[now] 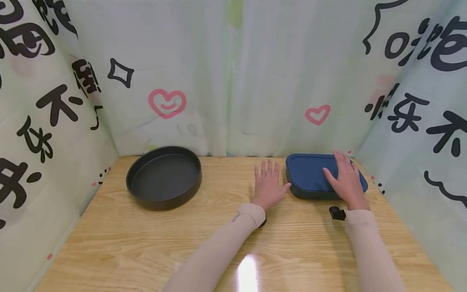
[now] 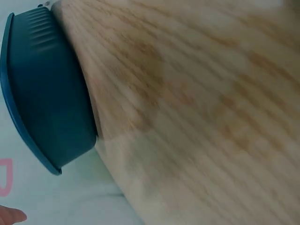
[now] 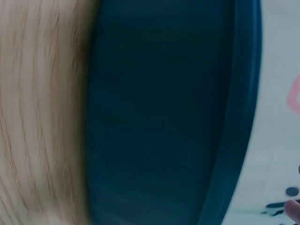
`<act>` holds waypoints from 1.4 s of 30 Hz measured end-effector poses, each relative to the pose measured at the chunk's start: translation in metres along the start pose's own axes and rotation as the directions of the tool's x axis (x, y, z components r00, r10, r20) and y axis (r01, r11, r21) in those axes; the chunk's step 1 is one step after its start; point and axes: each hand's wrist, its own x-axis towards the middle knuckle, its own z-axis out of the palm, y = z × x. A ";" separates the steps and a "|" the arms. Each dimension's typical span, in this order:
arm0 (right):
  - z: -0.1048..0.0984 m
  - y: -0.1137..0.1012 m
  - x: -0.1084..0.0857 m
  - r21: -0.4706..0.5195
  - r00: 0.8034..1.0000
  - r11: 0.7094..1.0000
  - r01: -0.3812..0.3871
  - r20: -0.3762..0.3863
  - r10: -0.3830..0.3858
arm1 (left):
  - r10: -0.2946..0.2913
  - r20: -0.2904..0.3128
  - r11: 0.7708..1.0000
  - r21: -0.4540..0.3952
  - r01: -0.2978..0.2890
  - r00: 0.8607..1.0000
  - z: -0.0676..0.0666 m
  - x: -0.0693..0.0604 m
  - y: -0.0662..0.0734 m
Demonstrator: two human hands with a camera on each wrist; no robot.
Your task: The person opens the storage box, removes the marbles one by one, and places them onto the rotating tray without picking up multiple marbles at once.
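Note:
A dark box with a blue lid (image 1: 310,172) stands at the back right of the table, its lid on. Over the lid's right part lies my right hand (image 1: 346,182), fingers extended; whether it touches the lid I cannot tell. To the left of the box is my left hand (image 1: 269,187), fingers straight and spread, holding nothing. Its thumb points toward the box's near left corner. In the left wrist view the side of the box (image 2: 49,89) shows, with a fingertip (image 2: 11,215) at the lower left. The box wall (image 3: 159,112) fills the middle of the right wrist view.
A round dark pan (image 1: 164,178) sits at the back left of the wooden table (image 1: 175,247). Curtains (image 1: 226,81) with black lettering and pink hearts hang behind the table and along both sides. A black wrist camera (image 1: 337,213) sits beside the right wrist.

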 end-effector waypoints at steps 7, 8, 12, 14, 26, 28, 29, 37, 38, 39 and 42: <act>-0.004 0.025 0.005 -0.024 0.994 0.994 -0.105 -0.011 0.105 | -0.005 -0.040 1.000 0.016 0.006 0.999 0.012 0.009 0.009; -0.005 0.028 0.005 -0.026 0.993 0.992 -0.121 -0.010 0.121 | -0.006 -0.043 1.000 0.024 0.007 0.999 0.013 0.010 0.010; -0.005 0.041 0.004 -0.021 0.986 0.986 -0.168 0.004 0.168 | -0.011 -0.030 0.998 0.060 0.013 0.999 0.019 0.012 0.015; -0.005 0.047 0.002 -0.014 0.982 0.983 -0.185 0.019 0.185 | -0.019 -0.015 0.997 0.068 0.020 1.000 0.021 0.011 0.017; 0.002 0.075 -0.009 0.007 0.947 0.954 -0.301 0.118 0.298 | -0.029 0.031 0.993 0.113 0.025 0.999 0.031 0.011 0.028; 0.002 0.078 -0.010 0.006 0.943 0.951 -0.310 0.130 0.307 | -0.031 0.047 0.993 0.114 0.025 0.998 0.031 0.012 0.030; 0.002 0.079 -0.010 0.004 0.941 0.949 -0.315 0.135 0.311 | -0.032 0.056 0.994 0.110 0.026 0.998 0.032 0.012 0.031; 0.003 0.084 -0.009 0.012 0.931 0.940 -0.341 0.142 0.336 | -0.044 0.069 0.996 0.075 0.039 0.997 0.031 0.015 0.034; 0.004 0.084 -0.008 0.013 0.933 0.941 -0.338 0.135 0.333 | -0.043 0.070 0.996 0.078 0.038 0.997 0.031 0.016 0.034; 0.005 0.084 -0.008 0.014 0.935 0.942 -0.336 0.129 0.331 | -0.042 0.070 0.996 0.080 0.037 0.997 0.030 0.016 0.033; 0.007 0.082 -0.008 0.032 0.940 0.944 -0.330 0.107 0.325 | -0.046 0.067 0.994 0.100 0.039 0.997 0.029 0.018 0.031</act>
